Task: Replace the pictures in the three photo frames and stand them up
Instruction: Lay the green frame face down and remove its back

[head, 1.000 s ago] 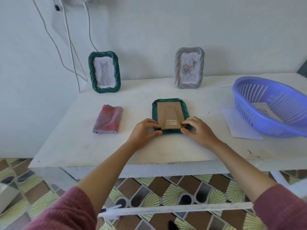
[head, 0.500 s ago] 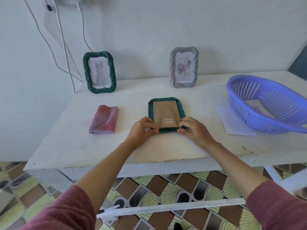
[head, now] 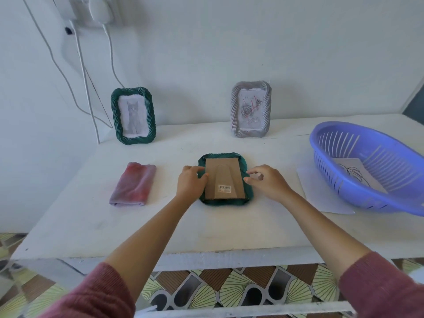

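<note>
A dark green photo frame [head: 249, 193] lies face down in the middle of the table, its brown cardboard back [head: 223, 177] and folded stand facing up. My left hand [head: 191, 183] lies over the frame's left rim, fingers curled, fingertips at the edge of the cardboard back. My right hand [head: 263, 182] hovers at the right rim with loosely curled fingers; thumb and forefinger tips are just at the edge, holding nothing. A second green frame [head: 133, 115] with a cat picture and a grey frame [head: 250, 109] with a rose drawing stand upright against the wall.
A folded pink-grey cloth [head: 133, 184] lies left of the frame. A blue plastic basket [head: 358, 180] at the right holds a drawing [head: 358, 173] and sits partly on a white sheet [head: 321, 196]. Cables [head: 85, 72] hang down the wall at the left.
Both hands slid from the frame's near corners up to the middle of its sides. The right hand's fingers lifted off the cardboard back. The frame itself stayed put.
</note>
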The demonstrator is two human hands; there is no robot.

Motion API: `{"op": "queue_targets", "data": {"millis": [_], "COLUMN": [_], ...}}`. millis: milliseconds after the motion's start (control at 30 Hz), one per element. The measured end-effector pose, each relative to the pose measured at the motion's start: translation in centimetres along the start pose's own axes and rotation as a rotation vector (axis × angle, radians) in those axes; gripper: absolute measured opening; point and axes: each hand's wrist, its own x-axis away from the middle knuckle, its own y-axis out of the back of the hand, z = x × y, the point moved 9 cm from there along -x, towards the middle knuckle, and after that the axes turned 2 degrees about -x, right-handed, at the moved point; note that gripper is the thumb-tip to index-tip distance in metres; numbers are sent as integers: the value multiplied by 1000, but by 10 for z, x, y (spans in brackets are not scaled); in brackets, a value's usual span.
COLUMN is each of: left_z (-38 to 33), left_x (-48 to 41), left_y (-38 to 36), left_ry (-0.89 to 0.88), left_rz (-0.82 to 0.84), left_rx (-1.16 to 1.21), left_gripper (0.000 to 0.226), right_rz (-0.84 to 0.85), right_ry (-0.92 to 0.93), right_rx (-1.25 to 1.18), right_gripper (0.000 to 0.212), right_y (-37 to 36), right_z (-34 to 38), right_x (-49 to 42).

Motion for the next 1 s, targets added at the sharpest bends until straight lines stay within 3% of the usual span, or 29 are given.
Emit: {"op": "queue_targets", "data": {"millis": [167, 433, 700, 1000], "left_z": [-1, -7, -3, -23], "left_x": [-13, -7, -3, -7], "left_y": [-4, -5, -5, 2], "left_ry": [53, 92, 243, 179], "left_rz": [-72, -146, -123, -49], "left_rx": [74, 204, 310, 444], "left_gripper": [26, 25, 21, 27], "right_rz": [39, 46, 64, 91], "right_ry": [-2, 14, 12, -33], "right_rx": [57, 27, -7, -50], "right_gripper": [40, 34, 33, 36], "right_y": [-8, -4, -5, -7], "right_z": [2, 1, 0, -9], "right_x": [-21, -28, -30, -36]}}
